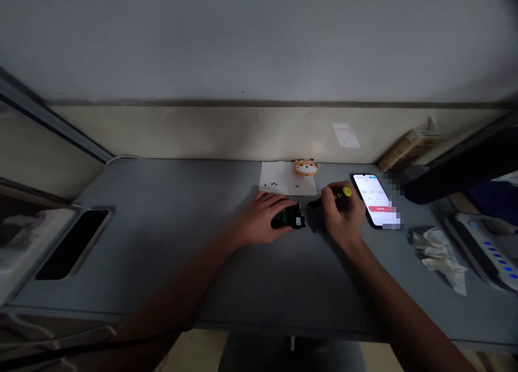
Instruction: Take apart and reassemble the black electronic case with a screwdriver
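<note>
My left hand point(264, 219) rests on the grey desk point(170, 242), its fingers closed over a small black device point(288, 219) and holding it down. My right hand point(342, 214) grips a black screwdriver with a yellow cap point(340, 194), whose tip points left toward the device. Just behind the hands lies a white paper sheet point(283, 179) with several tiny dark screws point(273, 185) on it.
A small orange animal figure point(306, 167) sits at the paper's far edge. A lit phone point(375, 199) lies right of my right hand. Crumpled tissue point(439, 250) and a power strip point(485, 253) are at the right. A slot point(73, 243) opens in the desk at left.
</note>
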The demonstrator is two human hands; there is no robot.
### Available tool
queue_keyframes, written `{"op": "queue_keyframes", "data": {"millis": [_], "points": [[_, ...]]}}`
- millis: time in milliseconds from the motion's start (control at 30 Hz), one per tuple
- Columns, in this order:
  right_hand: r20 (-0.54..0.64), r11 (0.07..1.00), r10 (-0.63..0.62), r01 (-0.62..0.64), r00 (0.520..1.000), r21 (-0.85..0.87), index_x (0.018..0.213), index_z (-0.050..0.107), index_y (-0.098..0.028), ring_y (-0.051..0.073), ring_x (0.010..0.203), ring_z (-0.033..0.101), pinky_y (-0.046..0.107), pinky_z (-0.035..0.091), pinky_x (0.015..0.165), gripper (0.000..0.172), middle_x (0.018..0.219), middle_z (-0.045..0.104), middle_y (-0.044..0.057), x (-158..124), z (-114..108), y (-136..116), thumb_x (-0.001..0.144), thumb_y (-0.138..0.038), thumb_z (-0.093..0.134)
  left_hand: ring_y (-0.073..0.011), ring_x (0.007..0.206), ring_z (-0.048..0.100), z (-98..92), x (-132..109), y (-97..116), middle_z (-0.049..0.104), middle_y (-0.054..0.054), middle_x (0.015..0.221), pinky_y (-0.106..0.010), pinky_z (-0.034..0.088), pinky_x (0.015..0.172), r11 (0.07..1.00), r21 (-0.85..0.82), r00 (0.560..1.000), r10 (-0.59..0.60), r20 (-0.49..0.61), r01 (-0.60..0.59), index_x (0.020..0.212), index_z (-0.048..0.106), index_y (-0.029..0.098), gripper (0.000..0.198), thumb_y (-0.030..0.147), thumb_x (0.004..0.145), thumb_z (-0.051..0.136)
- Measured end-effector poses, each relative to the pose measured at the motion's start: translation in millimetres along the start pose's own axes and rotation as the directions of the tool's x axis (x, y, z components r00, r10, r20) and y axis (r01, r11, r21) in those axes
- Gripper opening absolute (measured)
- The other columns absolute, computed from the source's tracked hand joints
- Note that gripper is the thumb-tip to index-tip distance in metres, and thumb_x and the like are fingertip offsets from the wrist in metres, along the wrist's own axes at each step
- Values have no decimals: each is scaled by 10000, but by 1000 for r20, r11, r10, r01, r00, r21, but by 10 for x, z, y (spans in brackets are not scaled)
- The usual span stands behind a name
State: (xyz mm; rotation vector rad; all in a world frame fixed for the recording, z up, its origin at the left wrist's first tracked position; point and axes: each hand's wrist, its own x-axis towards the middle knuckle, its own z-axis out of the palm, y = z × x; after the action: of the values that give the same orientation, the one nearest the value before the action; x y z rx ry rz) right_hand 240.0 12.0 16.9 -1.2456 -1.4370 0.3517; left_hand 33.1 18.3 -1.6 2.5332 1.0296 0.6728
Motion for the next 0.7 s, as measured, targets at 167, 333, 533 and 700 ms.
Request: {"op": "queue_keyframes", "data": {"millis": [167, 333, 533, 700], "points": [[19, 1000, -2, 2, 1000, -5, 715, 513, -240, 109, 508, 433, 257, 343, 493, 263, 559, 501, -60, 38, 31, -76, 867, -409, 645, -266, 1180, 632, 5, 7, 18, 708, -58, 1170, -442, 475, 1031, 999, -36, 1000, 8, -27, -9, 1152, 617, 247, 304, 290, 870, 720], [109, 999, -37, 41, 993, -32, 668, 397, -253, 96, 475, 333, 261, 288, 477, 342, 505, 379, -86, 184, 148, -256, 832, -406, 655, -268, 1155, 640, 48, 4, -7, 706, -69, 1140, -429, 499, 1007, 999, -37, 998, 18, -58, -20, 1025, 619, 222, 241, 294, 839, 755], [181, 999, -37, 36, 983, 13, 712, 435, -253, 114, 519, 380, 274, 331, 518, 267, 552, 410, -70, 270, 276, -317, 857, -368, 627, -257, 1134, 658, 80, -2, -62, 703, -67, 1182, -432, 512, 1010, 998, -50, 996, 45, -75, -49, 957, 653, 230, 161, 312, 856, 747], [199, 919, 14, -91, 980, 385, 888, 523, -254, 142, 719, 584, 324, 501, 690, 229, 872, 610, 1, 227, 325, -248, 887, -446, 646, -257, 1197, 645, 110, -12, -97, 704, -68, 1238, -440, 507, 1046, 997, -55, 996, 49, -68, -53, 1024, 686, 243, 161, 319, 887, 727]]}}
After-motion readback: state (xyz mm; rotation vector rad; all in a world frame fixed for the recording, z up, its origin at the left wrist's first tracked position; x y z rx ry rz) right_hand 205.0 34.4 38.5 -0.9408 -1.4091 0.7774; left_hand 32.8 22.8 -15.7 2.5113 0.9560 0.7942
